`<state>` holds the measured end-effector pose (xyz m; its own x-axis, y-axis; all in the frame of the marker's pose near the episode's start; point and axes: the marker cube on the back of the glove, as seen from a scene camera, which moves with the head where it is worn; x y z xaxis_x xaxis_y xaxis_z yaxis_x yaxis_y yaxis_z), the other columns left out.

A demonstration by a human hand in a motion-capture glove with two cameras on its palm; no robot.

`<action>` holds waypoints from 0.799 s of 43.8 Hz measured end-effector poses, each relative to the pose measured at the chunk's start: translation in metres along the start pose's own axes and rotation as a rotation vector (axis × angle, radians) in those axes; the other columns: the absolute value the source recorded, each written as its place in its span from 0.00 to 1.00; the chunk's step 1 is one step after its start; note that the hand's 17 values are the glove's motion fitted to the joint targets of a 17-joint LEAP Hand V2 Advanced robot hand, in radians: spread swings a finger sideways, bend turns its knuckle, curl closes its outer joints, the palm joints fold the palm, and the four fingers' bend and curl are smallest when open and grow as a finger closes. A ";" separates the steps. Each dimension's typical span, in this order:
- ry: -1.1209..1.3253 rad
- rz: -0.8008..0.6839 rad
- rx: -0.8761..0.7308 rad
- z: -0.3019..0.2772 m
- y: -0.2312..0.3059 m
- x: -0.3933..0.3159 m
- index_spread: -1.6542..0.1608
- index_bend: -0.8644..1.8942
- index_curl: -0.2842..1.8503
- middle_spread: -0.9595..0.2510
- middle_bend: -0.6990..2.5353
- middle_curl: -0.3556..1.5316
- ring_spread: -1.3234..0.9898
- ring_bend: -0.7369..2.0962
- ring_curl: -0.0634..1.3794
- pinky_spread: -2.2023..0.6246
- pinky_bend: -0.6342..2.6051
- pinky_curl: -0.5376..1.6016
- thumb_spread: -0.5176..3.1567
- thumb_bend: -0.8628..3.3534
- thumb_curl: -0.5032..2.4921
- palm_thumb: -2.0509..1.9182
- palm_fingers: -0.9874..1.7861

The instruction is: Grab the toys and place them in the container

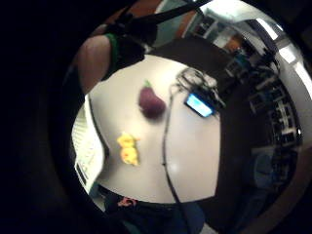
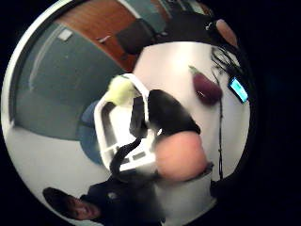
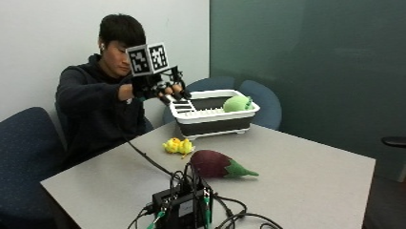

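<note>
The right hand point(image 3: 160, 88) is raised above the near end of the container point(image 3: 212, 117), well off the bench point(image 3: 298, 176). In the thumb-side palm view the gloved fingers point(image 2: 167, 113) are seen curled beside a bare fingertip, with no toy between them, so the hand is judged closed on nothing. It is probably held there because a toy has been let go over the container; this is a judgement only.

A green toy point(image 3: 237, 103) lies inside the container, at the end far from the hand. Two toys are left on the bench in front of the container: a yellow toy point(image 3: 177, 145) nearest it, and an aubergine point(image 3: 218, 164) further out, with its green stalk pointed away from the person. Neither is touched. Beyond the aubergine, a black box point(image 3: 181, 205) with cables is seen. The yellow toy would likely be reached first, since it lies closest to the container.
</note>
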<state>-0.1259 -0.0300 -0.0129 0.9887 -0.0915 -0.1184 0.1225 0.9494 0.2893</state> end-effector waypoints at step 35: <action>0.168 -0.079 -0.311 0.185 0.053 -0.009 0.82 0.60 0.39 0.82 0.28 0.34 0.58 0.31 0.12 0.79 0.37 0.38 0.49 0.22 0.27 0.54 0.37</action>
<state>-0.1121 -0.0345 0.1788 0.9461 -0.1420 -0.2911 0.1404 0.9897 -0.0262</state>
